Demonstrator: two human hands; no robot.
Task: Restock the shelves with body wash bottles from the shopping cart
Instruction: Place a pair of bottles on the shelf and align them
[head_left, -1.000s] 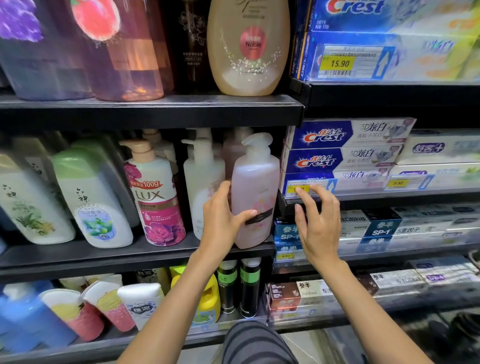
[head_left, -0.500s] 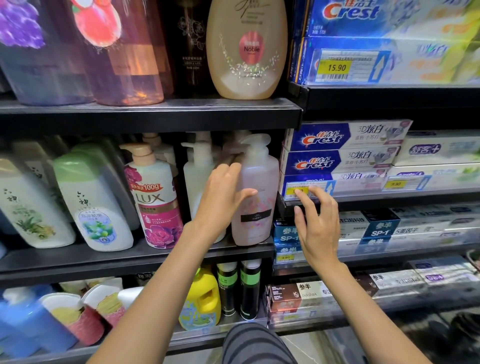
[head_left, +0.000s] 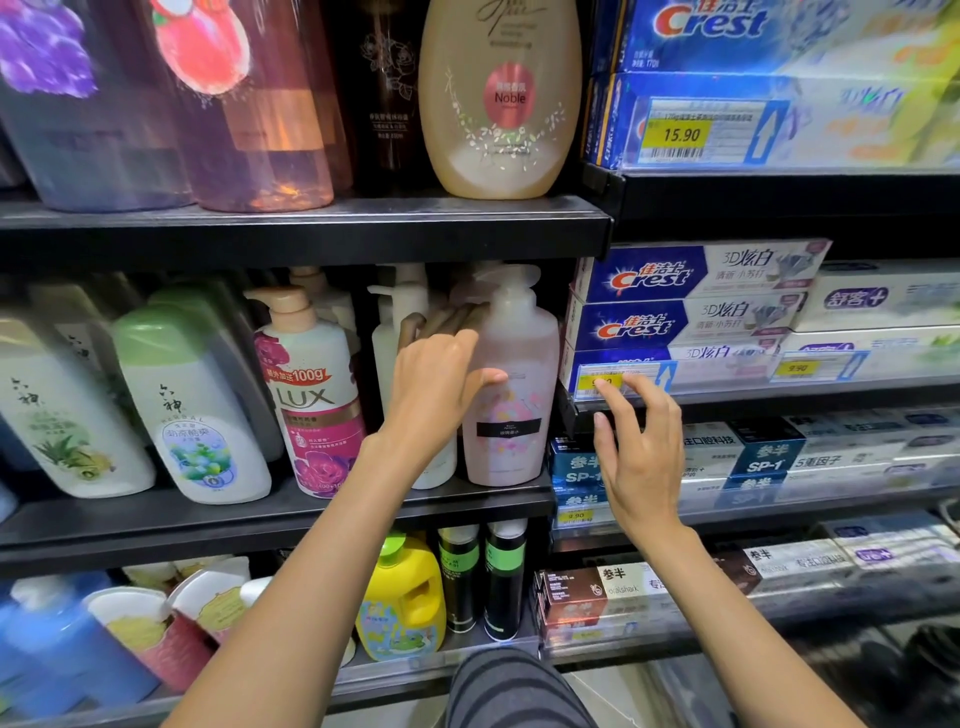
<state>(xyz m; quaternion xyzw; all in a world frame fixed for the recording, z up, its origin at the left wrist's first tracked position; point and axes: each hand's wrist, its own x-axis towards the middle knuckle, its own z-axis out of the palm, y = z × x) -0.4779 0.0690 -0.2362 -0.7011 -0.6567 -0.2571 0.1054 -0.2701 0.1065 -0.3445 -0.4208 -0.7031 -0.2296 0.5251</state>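
A pale pink pump bottle of body wash stands upright at the right end of the middle shelf, next to a white pump bottle. My left hand is at the pink bottle's left side. Its straight, blurred fingers lie between the two bottles against the pink bottle's shoulder, and its thumb rests on the bottle's front. My right hand hovers with spread fingers in front of the toothpaste shelf edge, just right of the pink bottle, holding nothing. The shopping cart is out of view.
A pink LUX bottle and green-capped white bottles fill the shelf to the left. A beige Noble bottle stands on the shelf above. Crest toothpaste boxes stack to the right. A yellow jug sits below.
My left hand has slid up the pink bottle's side from a grip at mid-height, and its fingers have straightened. The bottle now stands a little further back. My right hand has barely moved.
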